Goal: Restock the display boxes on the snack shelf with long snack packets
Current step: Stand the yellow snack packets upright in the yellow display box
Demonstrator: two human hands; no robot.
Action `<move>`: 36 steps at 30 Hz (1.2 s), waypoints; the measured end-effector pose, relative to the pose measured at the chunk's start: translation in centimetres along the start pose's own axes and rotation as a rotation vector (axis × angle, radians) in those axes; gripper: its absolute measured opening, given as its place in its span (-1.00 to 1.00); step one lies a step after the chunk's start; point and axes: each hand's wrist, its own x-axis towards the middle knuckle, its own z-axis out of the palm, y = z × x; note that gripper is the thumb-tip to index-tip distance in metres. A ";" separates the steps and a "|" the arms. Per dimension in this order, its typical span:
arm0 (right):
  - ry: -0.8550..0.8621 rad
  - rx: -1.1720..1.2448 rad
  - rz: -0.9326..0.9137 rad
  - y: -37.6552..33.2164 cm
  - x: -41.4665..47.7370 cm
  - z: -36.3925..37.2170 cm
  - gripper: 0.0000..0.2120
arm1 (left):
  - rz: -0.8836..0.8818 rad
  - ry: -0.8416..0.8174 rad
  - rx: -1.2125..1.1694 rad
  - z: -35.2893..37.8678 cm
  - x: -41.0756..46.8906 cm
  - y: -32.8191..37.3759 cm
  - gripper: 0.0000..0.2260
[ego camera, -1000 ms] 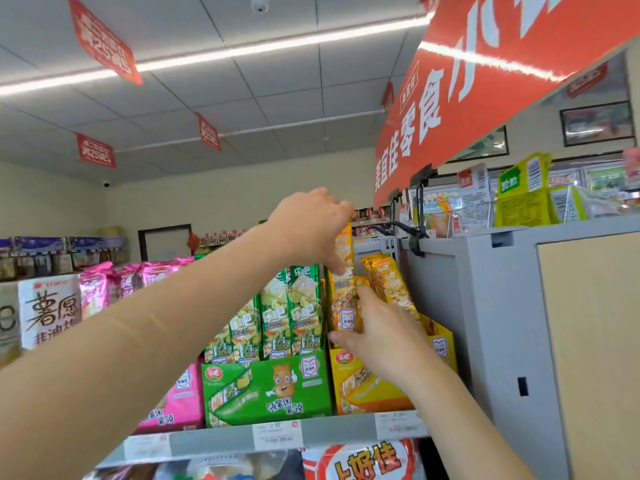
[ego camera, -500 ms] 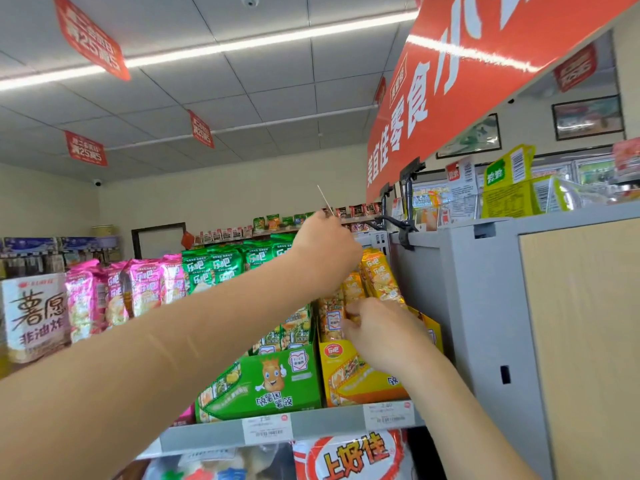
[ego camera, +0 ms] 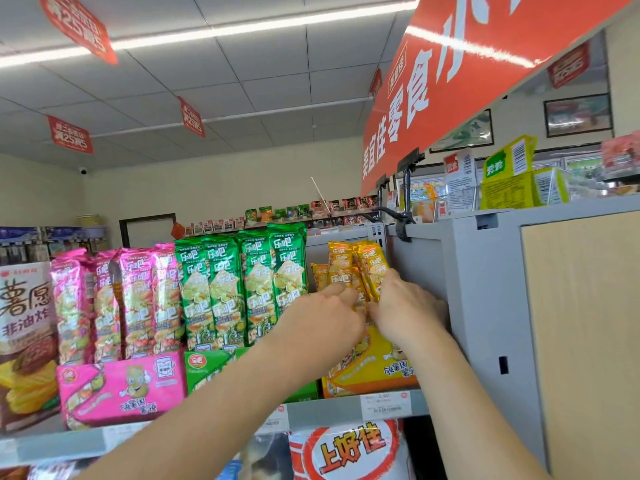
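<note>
Ceiling tiles and two strip lights are running over a shop aisle, with a red banner (ego camera: pixel 450 81) slanting overhead, above and to the right of the grip.

Count: three display boxes are standing side by side on the shelf (ego camera: pixel 329 412).
- Directly under the grip, the yellow display box (ego camera: pixel 374 368) is holding the yellow packets (ego camera: pixel 360 265) upright. At least three tops are showing above the hands; the full number cannot be told.
- Just left of the grip, the green display box (ego camera: pixel 207 368) is carrying four green packets (ego camera: pixel 242 289) in its front row.
- Further left, the pink display box (ego camera: pixel 121 386) is carrying about four pink packets (ego camera: pixel 131 299).

Grip: both hands are meeting at the lower half of the yellow packets.
- The left hand (ego camera: pixel 325 317) is pinching them from the left with curled fingers.
- The right hand (ego camera: pixel 405 306) is curling round them from the right, its knuckles lying close to the grey cabinet (ego camera: pixel 485 306).

Obstructions:
- The left forearm is crossing in front of the green display box and hiding its right half.
- Both wrists are covering the upper face of the yellow display box.

Unclear:
- A price tag (ego camera: pixel 384 405) below the grip is too blurred to read.
- One red and white bag (ego camera: pixel 346 452) on the lower shelf is being cut off by the frame edge.
</note>
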 end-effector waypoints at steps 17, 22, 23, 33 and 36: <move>0.495 0.595 -0.444 -0.9 -2.2 -1.6 -0.52 | -0.048 -0.168 -0.038 -0.2 0.9 0.7 -0.76; 0.596 0.835 -0.575 -0.9 -5.3 -3.3 -0.54 | -0.065 0.010 -0.087 -0.9 -0.8 0.9 -0.77; 0.579 0.900 -0.583 -0.6 -6.0 -3.4 -0.55 | -0.078 0.054 -0.114 -1.2 -1.4 0.9 -0.77; 0.281 1.570 -0.299 1.5 -13.4 -0.4 -0.66 | -0.319 0.566 -1.787 -0.8 -8.7 7.4 -0.72; 0.124 1.677 -0.172 1.9 -14.5 0.2 -0.68 | -0.380 0.548 -2.068 -1.0 -9.2 10.0 -0.72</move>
